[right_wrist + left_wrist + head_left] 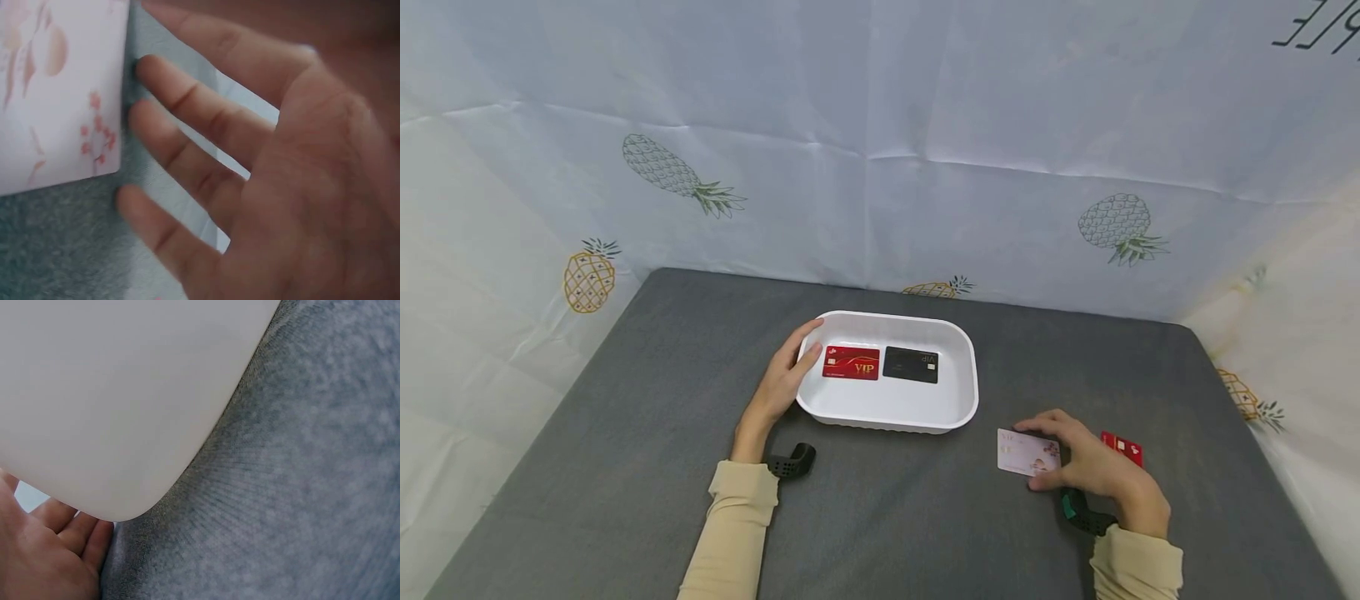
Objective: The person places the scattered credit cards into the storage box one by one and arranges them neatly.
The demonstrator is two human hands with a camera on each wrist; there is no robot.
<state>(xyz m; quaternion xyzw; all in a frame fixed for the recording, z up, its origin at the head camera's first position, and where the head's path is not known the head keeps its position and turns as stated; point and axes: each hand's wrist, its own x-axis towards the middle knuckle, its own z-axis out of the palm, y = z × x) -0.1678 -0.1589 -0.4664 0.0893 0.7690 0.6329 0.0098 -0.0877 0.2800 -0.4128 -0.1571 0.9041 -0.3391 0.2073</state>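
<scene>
A white plastic tray (887,412) lies on the grey table, with a red VIP card (851,363) and a black VIP card (912,365) side by side in it. My left hand (784,379) holds the tray's left end, thumb at the rim; the left wrist view shows fingers (75,534) against its outer wall. To the right of the tray, my right hand (1086,457) pinches a pale pink flowered card (1028,452) by its long edges between thumb and forefinger. In the right wrist view the other fingers (181,134) are spread beside the pink card.
Another red card (1122,448) lies on the table just beyond my right hand, partly hidden by it. A pale curtain printed with pineapples (865,167) hangs behind the grey table (647,400) and along its sides. Each wrist wears a black camera mount (792,462).
</scene>
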